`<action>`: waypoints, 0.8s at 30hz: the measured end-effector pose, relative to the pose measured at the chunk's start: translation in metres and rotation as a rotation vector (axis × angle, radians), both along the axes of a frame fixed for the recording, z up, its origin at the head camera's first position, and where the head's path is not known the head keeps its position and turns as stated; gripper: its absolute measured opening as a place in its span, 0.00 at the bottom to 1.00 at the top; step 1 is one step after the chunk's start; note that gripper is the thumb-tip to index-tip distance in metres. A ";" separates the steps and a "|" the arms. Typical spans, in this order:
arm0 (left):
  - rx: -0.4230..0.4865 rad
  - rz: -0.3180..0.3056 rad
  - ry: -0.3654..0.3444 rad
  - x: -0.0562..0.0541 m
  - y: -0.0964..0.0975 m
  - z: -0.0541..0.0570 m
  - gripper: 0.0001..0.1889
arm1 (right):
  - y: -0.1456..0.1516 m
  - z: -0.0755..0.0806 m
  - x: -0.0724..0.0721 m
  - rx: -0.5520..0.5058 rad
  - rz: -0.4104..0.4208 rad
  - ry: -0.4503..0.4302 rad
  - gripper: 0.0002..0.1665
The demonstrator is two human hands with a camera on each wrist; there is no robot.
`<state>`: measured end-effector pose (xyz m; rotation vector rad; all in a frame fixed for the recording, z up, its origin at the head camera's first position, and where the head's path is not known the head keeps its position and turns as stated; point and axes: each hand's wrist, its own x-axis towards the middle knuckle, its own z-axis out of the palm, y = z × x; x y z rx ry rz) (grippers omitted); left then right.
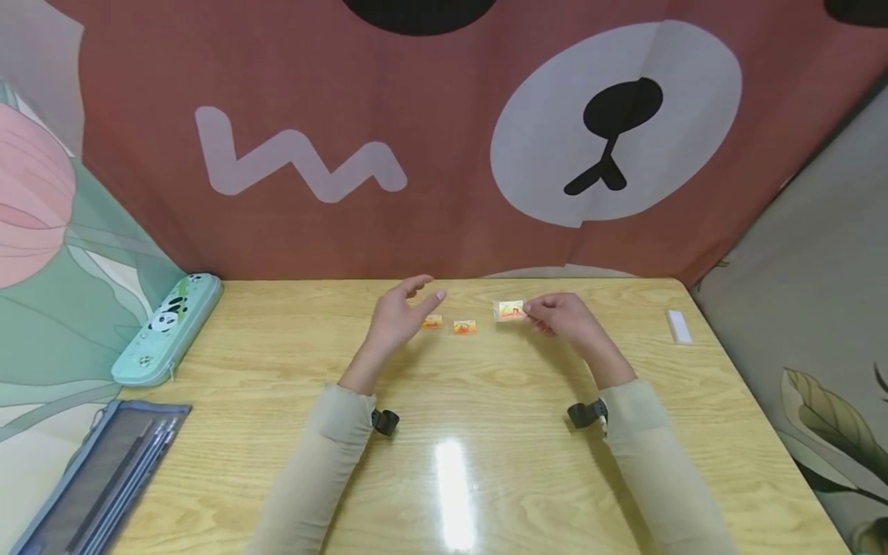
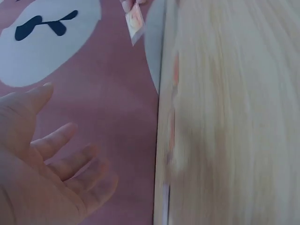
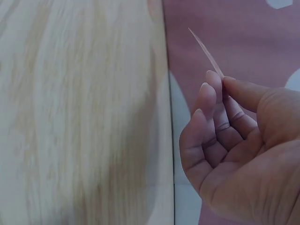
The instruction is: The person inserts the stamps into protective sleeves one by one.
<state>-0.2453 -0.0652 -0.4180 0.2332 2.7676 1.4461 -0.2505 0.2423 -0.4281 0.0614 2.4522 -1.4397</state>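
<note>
My right hand (image 1: 565,317) pinches a small orange-and-yellow picture card in a clear sleeve (image 1: 512,311) between thumb and forefinger. The right wrist view shows this card (image 3: 206,52) nearly edge-on, held up above the table, its other fingers loosely curled. My left hand (image 1: 397,317) is spread over the table with the thumb apart and nothing in it; in the left wrist view its fingers (image 2: 77,164) are relaxed. Two similar small cards lie flat on the table: one (image 1: 465,327) between the hands, another (image 1: 433,321) beside the left thumb, partly covered by that hand.
On the wooden table (image 1: 499,432), a mint panda pencil case (image 1: 169,327) lies at the far left. Nearer on that side is a blue-edged mesh pouch (image 1: 111,478) with pencils. A white block (image 1: 679,327) lies at the right. A red-brown cartoon curtain (image 1: 444,231) hangs behind the back edge.
</note>
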 end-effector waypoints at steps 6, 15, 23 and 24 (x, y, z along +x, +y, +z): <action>-0.401 0.021 0.178 -0.001 -0.007 -0.003 0.39 | -0.003 -0.010 -0.007 0.077 0.002 -0.040 0.21; -0.676 0.032 0.198 -0.003 -0.010 -0.005 0.46 | -0.006 -0.020 -0.007 0.231 0.010 -0.025 0.20; -0.781 0.028 0.182 -0.002 -0.018 -0.006 0.47 | 0.001 -0.012 -0.003 0.539 0.048 0.162 0.25; -0.791 0.030 0.185 -0.002 -0.020 -0.006 0.47 | 0.002 -0.011 -0.003 0.567 0.049 0.206 0.27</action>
